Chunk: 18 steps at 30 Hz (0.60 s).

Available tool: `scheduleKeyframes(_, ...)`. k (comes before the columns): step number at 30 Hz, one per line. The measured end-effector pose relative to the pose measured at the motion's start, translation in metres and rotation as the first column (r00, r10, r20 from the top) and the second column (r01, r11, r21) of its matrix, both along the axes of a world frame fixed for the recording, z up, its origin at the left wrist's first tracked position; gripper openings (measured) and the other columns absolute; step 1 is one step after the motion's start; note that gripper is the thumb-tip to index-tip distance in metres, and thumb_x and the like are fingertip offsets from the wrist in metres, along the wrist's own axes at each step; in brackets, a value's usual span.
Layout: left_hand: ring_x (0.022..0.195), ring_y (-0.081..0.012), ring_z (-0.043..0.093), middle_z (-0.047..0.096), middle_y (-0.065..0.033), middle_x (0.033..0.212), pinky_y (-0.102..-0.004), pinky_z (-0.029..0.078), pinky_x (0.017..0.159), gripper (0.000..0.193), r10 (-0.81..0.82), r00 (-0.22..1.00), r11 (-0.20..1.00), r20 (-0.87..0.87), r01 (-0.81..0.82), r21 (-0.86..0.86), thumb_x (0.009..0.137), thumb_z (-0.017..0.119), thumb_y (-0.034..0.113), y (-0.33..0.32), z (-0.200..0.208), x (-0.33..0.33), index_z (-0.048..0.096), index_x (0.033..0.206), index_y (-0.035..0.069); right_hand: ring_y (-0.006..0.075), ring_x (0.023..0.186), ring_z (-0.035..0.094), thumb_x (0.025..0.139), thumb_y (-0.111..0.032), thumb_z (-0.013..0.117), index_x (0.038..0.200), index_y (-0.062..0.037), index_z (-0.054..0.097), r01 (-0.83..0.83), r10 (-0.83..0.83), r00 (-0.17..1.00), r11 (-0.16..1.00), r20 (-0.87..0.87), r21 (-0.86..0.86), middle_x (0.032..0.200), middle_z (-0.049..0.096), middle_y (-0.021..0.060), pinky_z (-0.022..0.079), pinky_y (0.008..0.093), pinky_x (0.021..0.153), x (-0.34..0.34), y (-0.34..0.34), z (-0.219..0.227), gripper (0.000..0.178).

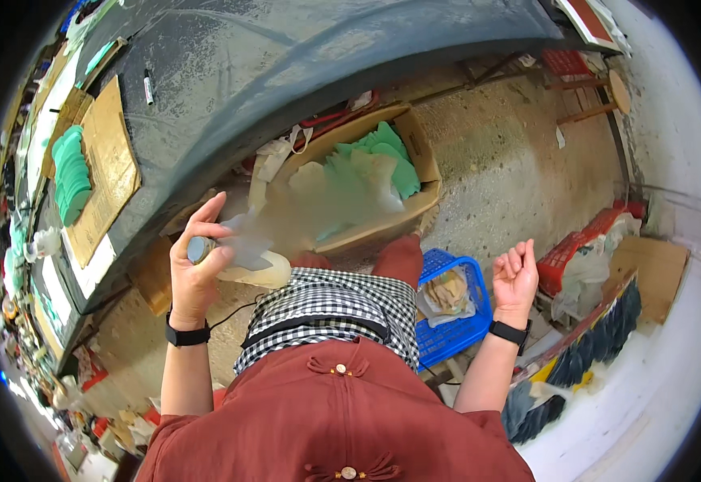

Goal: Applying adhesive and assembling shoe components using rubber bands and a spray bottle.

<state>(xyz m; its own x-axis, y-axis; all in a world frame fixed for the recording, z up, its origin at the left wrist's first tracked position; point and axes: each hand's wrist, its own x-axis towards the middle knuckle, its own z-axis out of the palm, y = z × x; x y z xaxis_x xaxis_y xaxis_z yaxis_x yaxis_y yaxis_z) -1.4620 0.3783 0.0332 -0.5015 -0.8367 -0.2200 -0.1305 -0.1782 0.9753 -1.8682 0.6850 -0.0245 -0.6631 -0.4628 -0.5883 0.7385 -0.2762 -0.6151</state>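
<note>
Left hand (196, 269) wrapped round a small grey cylinder (199, 249), long axis pointing forward; right hand (516, 277) empty, fingers loosely curled, well apart.

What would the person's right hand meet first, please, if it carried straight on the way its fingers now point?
Probably nothing nearby: the right hand is empty, fingers curled upward toward bare concrete floor; depth is unclear.
</note>
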Motion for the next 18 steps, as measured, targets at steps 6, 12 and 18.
scheduleKeyframes(6, 0.144, -0.0354, 0.036, 0.044, -0.0208, 0.151, -0.0565, 0.041, 0.111, 0.022, 0.212, 0.977, 0.977, 0.037, -0.213, 0.030, 0.080, 0.071, 0.009, 0.038, -0.002, -0.076, 0.068, 0.102, 0.005, 0.0083, 0.074, 0.054, 0.102, -0.013, 0.055, 0.138, -0.0077, 0.051, -0.175, 0.222, 0.958, 0.954, -0.182, 0.243, 0.088, 0.057, 0.0005, 0.054, 0.0283, 0.077, -0.145, -0.058, 0.003, 0.036)
scheduleKeyframes(12, 0.144, -0.0372, 0.037, 0.045, -0.0213, 0.150, -0.0590, 0.042, 0.110, 0.022, 0.469, 0.883, 0.878, -0.022, -0.463, 0.118, 0.079, 0.071, 0.005, 0.088, 0.013, -0.158, 0.068, 0.101, 0.004, 0.0115, 0.093, 0.066, 0.098, -0.008, 0.063, 0.136, -0.0025, 0.053, -0.422, 0.492, 0.823, 0.864, -0.282, 0.275, 0.111, 0.067, 0.0064, 0.056, 0.0264, 0.084, -0.290, -0.110, 0.002, 0.040)
scheduleKeyframes(18, 0.144, -0.0401, 0.035, 0.043, -0.0235, 0.150, -0.0617, 0.042, 0.108, 0.024, 0.625, 0.770, 0.780, -0.127, -0.612, 0.126, 0.079, 0.071, 0.014, 0.121, 0.025, -0.183, 0.063, 0.101, 0.006, 0.0075, 0.075, 0.061, 0.100, -0.019, 0.064, 0.113, -0.0061, 0.065, -0.459, 0.522, 0.772, 0.853, -0.363, 0.249, 0.087, 0.066, -0.0002, 0.055, 0.0262, 0.074, -0.373, -0.173, 0.000, 0.019)
